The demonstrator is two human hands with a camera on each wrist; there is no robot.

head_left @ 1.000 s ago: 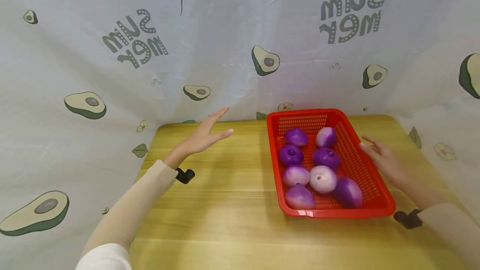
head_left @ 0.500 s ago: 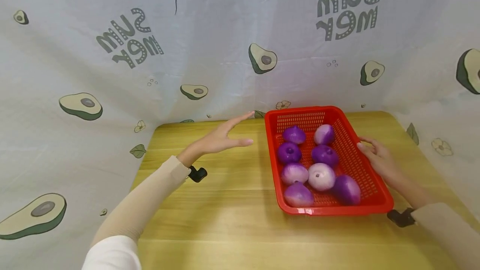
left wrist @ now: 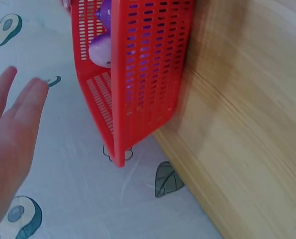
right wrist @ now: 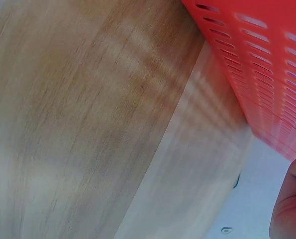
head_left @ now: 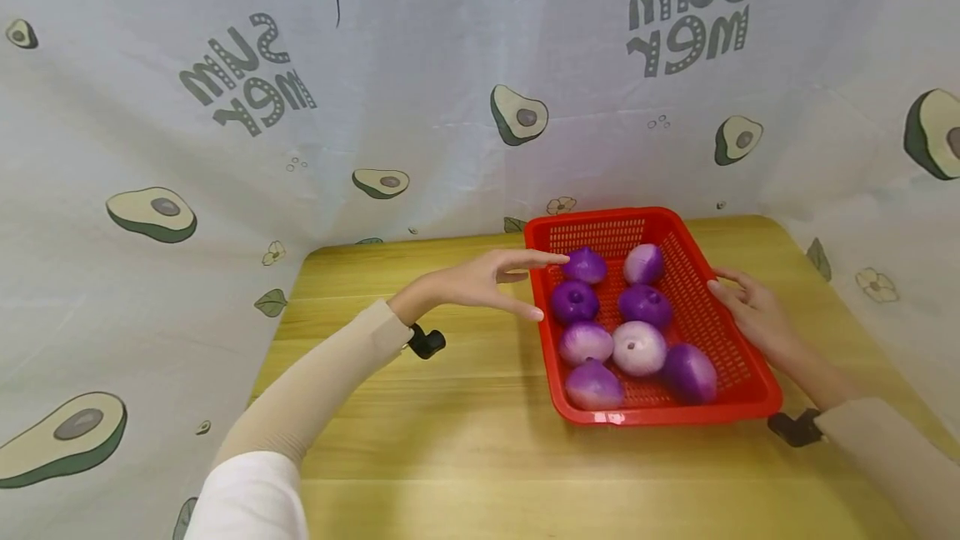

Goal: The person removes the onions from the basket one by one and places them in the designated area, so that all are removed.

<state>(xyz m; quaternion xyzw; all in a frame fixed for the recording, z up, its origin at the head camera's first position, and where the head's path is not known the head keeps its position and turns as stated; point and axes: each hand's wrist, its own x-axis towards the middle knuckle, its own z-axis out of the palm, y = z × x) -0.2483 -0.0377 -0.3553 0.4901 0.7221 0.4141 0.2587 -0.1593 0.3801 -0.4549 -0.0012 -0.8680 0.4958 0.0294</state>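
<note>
A red plastic basket (head_left: 600,417) stands on the wooden table with several purple and white onions in it, such as the pale onion (head_left: 639,348) and the dark onion (head_left: 573,302). My left hand (head_left: 480,280) is at the basket's left rim, fingers extended and thumb apart. Its fingertips reach over the rim beside the far left onion (head_left: 587,266); nothing is between them. The left wrist view shows this hand (left wrist: 13,134) apart from the basket wall (left wrist: 152,64). On the opposite side, my right hand (head_left: 757,319) grips the right rim, thumb at the edge; its other fingers are partly hidden.
Bare wood of the table (head_left: 420,457) lies left of and in front of the basket. A pale cloth (head_left: 435,90) with avocado prints hangs behind and at both sides. Each wrist carries a small black camera, such as the left one (head_left: 427,342).
My left hand has moved right and slightly down, from over the table to the basket's left rim. My right hand stays at the right rim. The whole head view has shifted slightly.
</note>
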